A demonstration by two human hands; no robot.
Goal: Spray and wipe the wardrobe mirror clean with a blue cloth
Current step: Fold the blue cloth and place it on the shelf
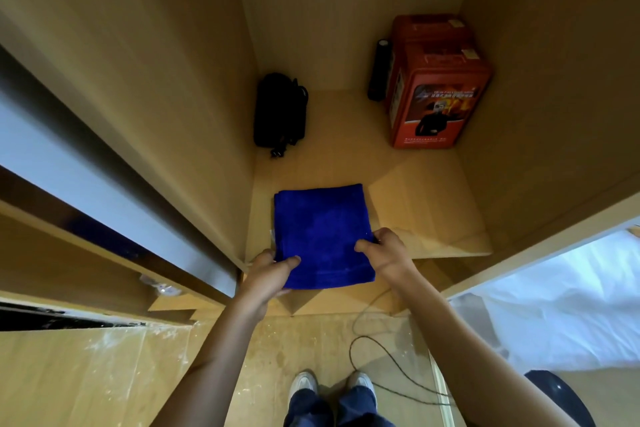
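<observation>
1. The folded blue cloth (323, 236) lay on the wardrobe shelf (433, 204) at centre frame, pinched at its near corners by left hand (268, 269) and right hand (388, 251) fingers.
2. No spray bottle was seen; spraying and wiping were judged still undone.

Dim, warm light inside the wardrobe, brighter daylight at the right, strong wide-angle bending at the edges.

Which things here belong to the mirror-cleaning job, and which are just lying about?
Job: folded blue cloth, pinched by left hand and right hand.
Lying about: black pouch, red box, black cylinder, floor cable. No spray bottle visible.
</observation>
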